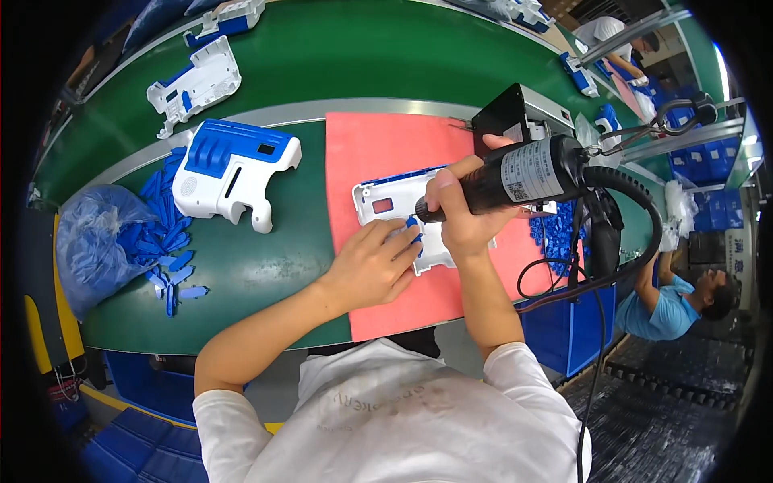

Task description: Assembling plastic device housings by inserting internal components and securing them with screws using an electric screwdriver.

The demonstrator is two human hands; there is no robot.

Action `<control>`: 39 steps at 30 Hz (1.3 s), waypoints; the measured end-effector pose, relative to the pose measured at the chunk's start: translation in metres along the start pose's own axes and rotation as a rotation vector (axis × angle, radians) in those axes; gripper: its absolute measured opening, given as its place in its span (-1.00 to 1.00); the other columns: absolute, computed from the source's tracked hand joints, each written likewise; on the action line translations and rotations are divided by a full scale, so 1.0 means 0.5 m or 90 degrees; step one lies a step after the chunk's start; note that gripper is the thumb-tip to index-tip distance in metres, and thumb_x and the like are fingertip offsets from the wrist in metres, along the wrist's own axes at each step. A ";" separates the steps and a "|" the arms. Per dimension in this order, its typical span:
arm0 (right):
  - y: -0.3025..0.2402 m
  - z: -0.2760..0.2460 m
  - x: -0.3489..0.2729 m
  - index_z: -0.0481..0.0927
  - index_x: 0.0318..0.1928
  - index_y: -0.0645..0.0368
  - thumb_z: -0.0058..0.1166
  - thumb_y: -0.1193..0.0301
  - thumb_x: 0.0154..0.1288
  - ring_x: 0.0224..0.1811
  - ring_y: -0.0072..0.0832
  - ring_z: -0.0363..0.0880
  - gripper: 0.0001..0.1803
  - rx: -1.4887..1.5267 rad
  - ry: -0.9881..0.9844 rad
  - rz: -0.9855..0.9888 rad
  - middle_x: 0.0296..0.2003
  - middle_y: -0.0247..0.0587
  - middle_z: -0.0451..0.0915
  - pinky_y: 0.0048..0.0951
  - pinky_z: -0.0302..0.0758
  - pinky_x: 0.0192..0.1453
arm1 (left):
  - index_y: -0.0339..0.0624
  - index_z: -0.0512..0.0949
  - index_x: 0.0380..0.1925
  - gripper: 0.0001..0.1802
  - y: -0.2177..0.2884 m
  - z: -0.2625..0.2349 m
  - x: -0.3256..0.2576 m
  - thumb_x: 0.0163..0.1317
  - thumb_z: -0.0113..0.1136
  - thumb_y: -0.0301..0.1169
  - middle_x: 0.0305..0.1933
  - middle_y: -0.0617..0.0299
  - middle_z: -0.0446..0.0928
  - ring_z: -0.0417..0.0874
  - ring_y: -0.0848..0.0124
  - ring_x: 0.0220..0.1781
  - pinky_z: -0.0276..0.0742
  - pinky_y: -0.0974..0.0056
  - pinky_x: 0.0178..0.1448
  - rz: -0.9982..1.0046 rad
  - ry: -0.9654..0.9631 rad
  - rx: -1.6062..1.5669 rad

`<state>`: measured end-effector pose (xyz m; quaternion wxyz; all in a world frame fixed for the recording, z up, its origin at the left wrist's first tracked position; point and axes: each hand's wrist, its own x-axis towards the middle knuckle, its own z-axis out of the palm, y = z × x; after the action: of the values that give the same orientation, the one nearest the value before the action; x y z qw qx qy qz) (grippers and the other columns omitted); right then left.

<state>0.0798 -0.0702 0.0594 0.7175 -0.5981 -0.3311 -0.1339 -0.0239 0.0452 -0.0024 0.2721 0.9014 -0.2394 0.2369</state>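
Right hand (460, 211) grips screwdriver (515, 177); left hand (372, 262) flattens housing (394, 211).

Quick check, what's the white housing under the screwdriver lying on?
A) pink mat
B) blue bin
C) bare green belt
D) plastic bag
A: the white housing lies on the pink mat, with the left hand pressing it down and the right hand holding the black screwdriver tip-down on it.
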 end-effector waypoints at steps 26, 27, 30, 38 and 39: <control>-0.018 -0.030 0.006 0.16 0.18 0.27 0.05 0.75 0.14 -0.67 -0.55 0.43 -0.40 0.085 0.127 -0.004 -0.57 -0.29 0.46 -0.45 0.47 -0.55 | -0.28 0.63 -0.25 -0.63 0.003 -0.001 0.009 -0.14 0.34 -0.38 0.02 0.11 0.56 0.51 0.14 0.10 0.51 0.11 0.11 0.014 -0.017 -0.007; -0.036 -0.060 0.014 0.10 0.26 0.27 0.04 0.71 0.19 -0.69 -0.54 0.39 -0.35 0.073 0.187 -0.064 -0.57 -0.28 0.44 -0.44 0.45 -0.57 | -0.26 0.63 -0.25 -0.62 0.002 0.000 0.009 -0.15 0.35 -0.38 0.02 0.12 0.56 0.51 0.14 0.11 0.52 0.11 0.11 0.007 -0.013 -0.008; -0.108 -0.182 0.055 0.02 0.34 0.22 0.01 0.69 0.24 -0.50 -0.45 0.46 -0.30 -0.028 0.257 -0.202 -0.45 -0.16 0.44 -0.28 0.50 -0.39 | -0.17 0.64 -0.19 -0.57 -0.004 -0.015 0.008 -0.19 0.36 -0.41 0.07 0.13 0.57 0.55 0.12 0.13 0.56 0.11 0.10 0.011 -0.035 -0.016; -0.079 -0.306 0.064 0.05 0.36 0.29 0.12 0.70 0.21 -0.53 -0.58 0.54 -0.24 -0.124 0.287 -0.148 -0.51 -0.27 0.54 -0.52 0.54 -0.39 | -0.19 0.66 -0.23 -0.58 -0.011 -0.016 0.025 -0.24 0.39 -0.43 0.05 0.13 0.59 0.56 0.11 0.10 0.55 0.10 0.09 0.012 -0.045 -0.028; -0.052 -0.307 0.066 0.15 0.32 0.34 0.18 0.71 0.15 -0.58 -0.63 0.51 -0.26 -0.137 0.293 -0.170 -0.53 -0.33 0.53 -0.60 0.48 -0.45 | -0.21 0.68 -0.23 -0.58 -0.008 -0.015 0.026 -0.24 0.40 -0.44 0.04 0.13 0.60 0.56 0.10 0.10 0.56 0.09 0.10 0.003 -0.049 -0.024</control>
<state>0.1373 -0.2153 0.0904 0.6820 -0.5761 -0.2190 -0.3938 -0.0139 0.0487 0.0089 0.2793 0.9040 -0.2563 0.1978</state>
